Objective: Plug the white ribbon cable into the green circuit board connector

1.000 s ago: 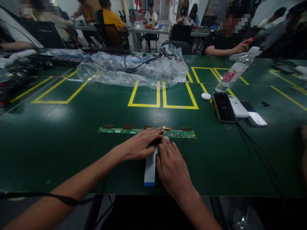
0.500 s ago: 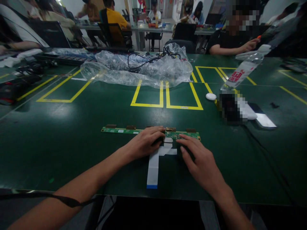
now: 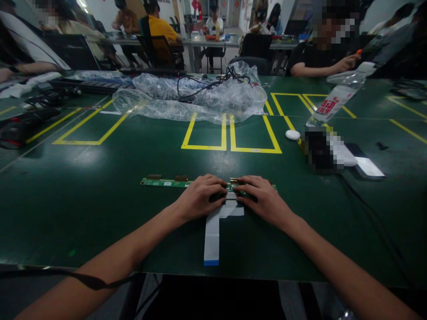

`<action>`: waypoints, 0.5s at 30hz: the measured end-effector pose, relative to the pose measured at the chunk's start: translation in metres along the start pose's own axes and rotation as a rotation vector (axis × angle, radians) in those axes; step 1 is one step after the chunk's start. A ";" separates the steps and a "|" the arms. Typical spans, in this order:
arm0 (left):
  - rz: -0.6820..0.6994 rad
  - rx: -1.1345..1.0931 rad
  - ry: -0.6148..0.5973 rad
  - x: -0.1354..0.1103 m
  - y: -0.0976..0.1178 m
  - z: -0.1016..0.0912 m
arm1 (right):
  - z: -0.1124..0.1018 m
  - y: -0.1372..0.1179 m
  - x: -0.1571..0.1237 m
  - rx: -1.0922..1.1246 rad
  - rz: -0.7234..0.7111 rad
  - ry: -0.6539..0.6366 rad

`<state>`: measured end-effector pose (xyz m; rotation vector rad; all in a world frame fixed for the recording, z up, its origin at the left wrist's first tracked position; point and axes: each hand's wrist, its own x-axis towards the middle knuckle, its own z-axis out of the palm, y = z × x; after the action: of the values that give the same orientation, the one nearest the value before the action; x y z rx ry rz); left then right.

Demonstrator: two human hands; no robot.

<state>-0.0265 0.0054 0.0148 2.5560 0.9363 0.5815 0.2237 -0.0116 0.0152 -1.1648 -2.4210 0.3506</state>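
Observation:
A long narrow green circuit board (image 3: 165, 182) lies flat on the green table (image 3: 83, 200). A white flat ribbon cable (image 3: 212, 235) with a blue end runs from the board's middle towards me. My left hand (image 3: 200, 198) rests curled on the board just left of the cable's top, fingertips pressing down. My right hand (image 3: 263, 198) lies on the board just right of it, fingers bent, tips meeting the left hand's at the cable's connector. Both hands cover the board's middle and right part.
Crumpled clear plastic (image 3: 190, 98) with a black cable on it lies beyond yellow tape boxes (image 3: 230, 133). A water bottle (image 3: 336, 98), a white puck (image 3: 292, 134) and phones (image 3: 333, 153) sit at right. Another person's hand (image 3: 343, 64) rests across the table. Dark gear (image 3: 23, 120) lies far left.
My right hand moved from the cable out to the right, then came back onto the board beside my left hand. The cable's upper end now shows a sideways fold.

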 end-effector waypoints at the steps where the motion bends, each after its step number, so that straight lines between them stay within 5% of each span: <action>1: 0.000 -0.009 0.000 0.000 -0.001 0.001 | 0.000 0.000 0.000 0.005 0.002 0.001; 15: -0.014 -0.102 0.049 0.003 -0.008 0.007 | -0.002 0.001 0.001 0.051 0.007 0.013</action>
<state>-0.0254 0.0113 0.0062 2.4529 0.9161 0.6732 0.2242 -0.0100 0.0165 -1.1508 -2.3827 0.4029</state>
